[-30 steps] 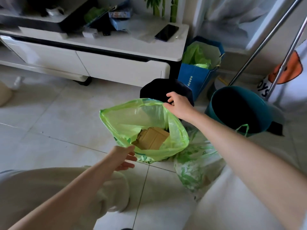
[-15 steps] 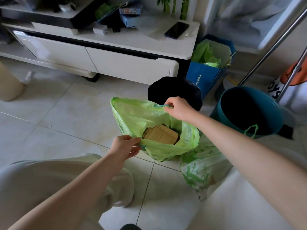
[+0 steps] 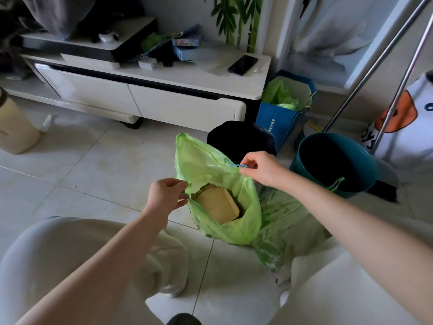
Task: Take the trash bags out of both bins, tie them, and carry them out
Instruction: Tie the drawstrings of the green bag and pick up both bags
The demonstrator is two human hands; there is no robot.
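Observation:
A green trash bag (image 3: 203, 165) stands open on the floor tiles, with brown cardboard (image 3: 218, 205) inside. My left hand (image 3: 164, 195) pinches the drawstring at the bag's near rim. My right hand (image 3: 260, 168) pinches the blue drawstring at the far rim. A second green bag (image 3: 278, 221) with a leaf print lies on the floor to the right, behind the first. Behind the bags stand a black bin (image 3: 241, 139) and a teal bin (image 3: 332, 165), both without bags; a green drawstring loop hangs on the teal bin's rim.
A white TV cabinet (image 3: 164, 99) with a phone (image 3: 242, 64) on top runs along the back. A blue paper bag (image 3: 281, 120) with green plastic stands beside it. Metal poles (image 3: 365, 73) lean at the right. My knees fill the foreground.
My left hand has taken hold of the near drawstring, and both hands have pulled the bag's mouth taller and narrower. The view has tilted up a little.

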